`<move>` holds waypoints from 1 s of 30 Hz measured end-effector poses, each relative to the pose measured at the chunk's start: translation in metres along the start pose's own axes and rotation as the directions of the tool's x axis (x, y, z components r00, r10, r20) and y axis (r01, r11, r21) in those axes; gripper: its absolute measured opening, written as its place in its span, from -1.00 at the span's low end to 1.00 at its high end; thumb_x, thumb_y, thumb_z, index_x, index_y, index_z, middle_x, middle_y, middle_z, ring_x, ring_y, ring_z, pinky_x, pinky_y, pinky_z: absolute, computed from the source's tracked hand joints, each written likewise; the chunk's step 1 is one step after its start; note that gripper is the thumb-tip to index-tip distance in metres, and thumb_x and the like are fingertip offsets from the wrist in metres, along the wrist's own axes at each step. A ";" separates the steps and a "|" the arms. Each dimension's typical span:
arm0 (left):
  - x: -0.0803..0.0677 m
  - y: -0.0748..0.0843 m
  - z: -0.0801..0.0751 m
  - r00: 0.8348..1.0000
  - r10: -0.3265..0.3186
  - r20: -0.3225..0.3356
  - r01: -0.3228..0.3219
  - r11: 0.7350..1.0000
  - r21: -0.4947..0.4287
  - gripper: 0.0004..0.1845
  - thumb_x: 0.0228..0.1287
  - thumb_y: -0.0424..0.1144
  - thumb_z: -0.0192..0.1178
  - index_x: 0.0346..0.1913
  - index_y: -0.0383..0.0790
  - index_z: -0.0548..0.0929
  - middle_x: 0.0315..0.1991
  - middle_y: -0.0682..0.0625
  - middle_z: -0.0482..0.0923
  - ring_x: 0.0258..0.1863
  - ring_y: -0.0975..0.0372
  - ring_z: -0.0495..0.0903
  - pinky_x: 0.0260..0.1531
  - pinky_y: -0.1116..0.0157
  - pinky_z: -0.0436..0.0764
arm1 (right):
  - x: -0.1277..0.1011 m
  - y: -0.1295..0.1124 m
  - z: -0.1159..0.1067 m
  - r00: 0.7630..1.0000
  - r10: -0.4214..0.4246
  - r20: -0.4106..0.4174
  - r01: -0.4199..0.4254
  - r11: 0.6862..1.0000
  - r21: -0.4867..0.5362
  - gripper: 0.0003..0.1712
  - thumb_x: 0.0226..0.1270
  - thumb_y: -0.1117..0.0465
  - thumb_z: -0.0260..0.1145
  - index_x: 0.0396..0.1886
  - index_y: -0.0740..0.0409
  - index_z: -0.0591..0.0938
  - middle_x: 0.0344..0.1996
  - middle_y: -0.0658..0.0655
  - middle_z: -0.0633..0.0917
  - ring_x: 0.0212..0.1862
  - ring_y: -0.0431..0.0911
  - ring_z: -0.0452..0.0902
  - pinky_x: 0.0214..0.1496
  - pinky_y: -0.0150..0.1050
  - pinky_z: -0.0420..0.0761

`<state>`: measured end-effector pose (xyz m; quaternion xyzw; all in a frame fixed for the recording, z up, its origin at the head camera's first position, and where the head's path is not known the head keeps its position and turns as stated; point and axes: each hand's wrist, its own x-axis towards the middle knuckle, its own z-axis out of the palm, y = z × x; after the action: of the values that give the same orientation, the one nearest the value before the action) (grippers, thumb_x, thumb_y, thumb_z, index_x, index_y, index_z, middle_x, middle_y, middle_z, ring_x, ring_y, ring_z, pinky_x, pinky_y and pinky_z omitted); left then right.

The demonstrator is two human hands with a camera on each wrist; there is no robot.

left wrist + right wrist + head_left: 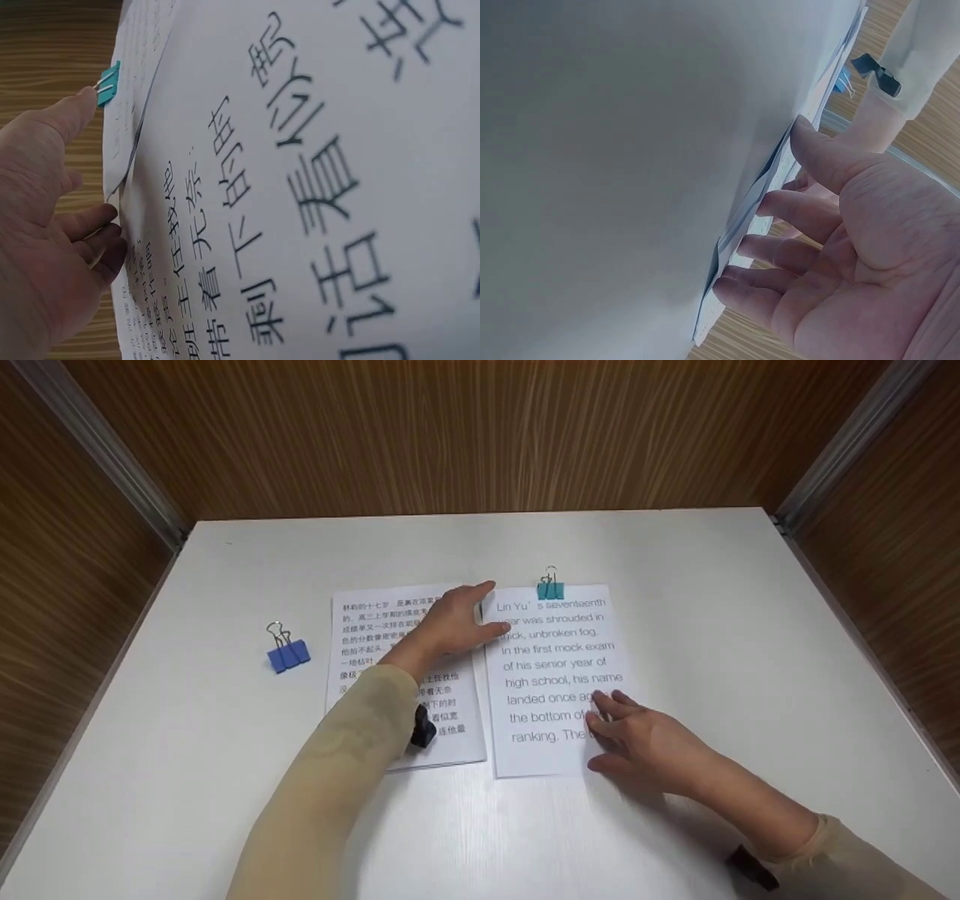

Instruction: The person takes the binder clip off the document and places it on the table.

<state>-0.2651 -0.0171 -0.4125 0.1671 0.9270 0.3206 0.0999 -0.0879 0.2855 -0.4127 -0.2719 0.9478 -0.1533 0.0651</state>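
Note:
Two stacks of printed paper lie side by side. The left stack bears Chinese text; the right stack has English text and a teal binder clip on its top edge. My left hand reaches across the left stack's upper right corner, fingers spread, with its fingertips at the right stack's upper left edge. Along the right stack's lower right side rests my right hand. Its thumb and loosely bent fingers touch the paper edges in the right wrist view, where slight gaps show between sheets.
A blue binder clip lies on the white table left of the stacks. Wood-grain panels stand at the back and both sides. Black straps show at the wrists, below light yellow sleeves.

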 end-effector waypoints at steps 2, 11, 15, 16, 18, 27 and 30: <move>0.001 -0.001 0.002 1.000 0.014 -0.006 -0.014 1.000 0.013 -0.03 0.40 0.19 0.34 0.72 -0.02 0.15 0.65 -0.08 0.21 0.65 0.04 0.13 0.62 0.15 0.08 | 0.000 0.000 0.000 1.000 -0.002 0.001 0.002 1.000 -0.002 -0.27 0.31 0.09 0.59 0.36 0.39 0.60 0.44 0.48 0.47 0.45 0.43 0.39 0.39 0.25 0.50; 0.002 0.001 0.006 1.000 0.009 -0.012 -0.010 0.998 -0.066 -0.03 0.42 0.18 0.34 0.72 -0.04 0.15 0.66 -0.03 0.20 0.66 0.08 0.12 0.62 0.18 0.07 | 0.001 0.001 0.000 1.000 -0.005 0.007 0.005 1.000 -0.017 -0.27 0.31 0.08 0.58 0.36 0.39 0.61 0.44 0.47 0.48 0.44 0.43 0.40 0.38 0.25 0.51; 0.000 0.005 0.005 1.000 -0.005 -0.012 0.002 0.982 -0.188 -0.06 0.43 0.13 0.37 0.72 0.00 0.16 0.66 0.02 0.21 0.65 0.14 0.12 0.61 0.22 0.10 | 0.001 0.001 0.000 1.000 -0.006 0.003 0.006 1.000 -0.013 -0.27 0.31 0.08 0.58 0.35 0.39 0.61 0.43 0.47 0.48 0.44 0.43 0.40 0.39 0.25 0.50; 0.000 0.005 0.005 1.000 -0.002 -0.014 -0.001 0.976 -0.220 -0.07 0.43 0.11 0.38 0.71 0.01 0.17 0.64 0.02 0.25 0.64 0.16 0.16 0.60 0.24 0.14 | 0.001 0.001 0.000 1.000 -0.003 0.005 0.003 1.000 -0.012 -0.27 0.31 0.07 0.58 0.35 0.39 0.61 0.44 0.47 0.48 0.45 0.43 0.39 0.39 0.25 0.50; -0.001 0.007 0.004 1.000 0.002 -0.017 -0.006 0.961 -0.277 -0.11 0.44 0.06 0.39 0.70 0.02 0.20 0.56 0.00 0.38 0.55 0.20 0.33 0.53 0.25 0.27 | 0.001 0.000 0.000 1.000 0.007 0.010 -0.007 1.000 -0.008 -0.27 0.32 0.07 0.58 0.36 0.38 0.61 0.45 0.46 0.47 0.46 0.42 0.38 0.40 0.26 0.49; 0.001 0.013 0.006 0.999 0.036 0.008 -0.030 0.921 -0.388 -0.29 0.49 -0.15 0.35 0.63 0.08 0.38 0.44 0.00 0.51 0.28 0.21 0.55 0.28 0.30 0.53 | 0.000 -0.001 -0.001 1.000 0.025 0.017 -0.025 1.000 -0.002 -0.25 0.32 0.06 0.58 0.38 0.35 0.60 0.47 0.44 0.46 0.48 0.40 0.35 0.42 0.26 0.47; 0.004 0.013 0.010 0.998 0.061 0.025 -0.044 0.903 -0.427 -0.30 0.52 -0.26 0.29 0.64 0.02 0.36 0.55 0.01 0.41 0.44 0.18 0.47 0.44 0.31 0.39 | 0.000 -0.001 -0.001 1.000 0.028 0.015 -0.028 1.000 0.004 -0.25 0.32 0.06 0.59 0.38 0.34 0.59 0.47 0.43 0.46 0.48 0.41 0.35 0.42 0.26 0.47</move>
<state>-0.2628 -0.0006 -0.4121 0.1721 0.8278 0.5146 0.1426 -0.0876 0.2845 -0.4111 -0.2597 0.9507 -0.1523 0.0748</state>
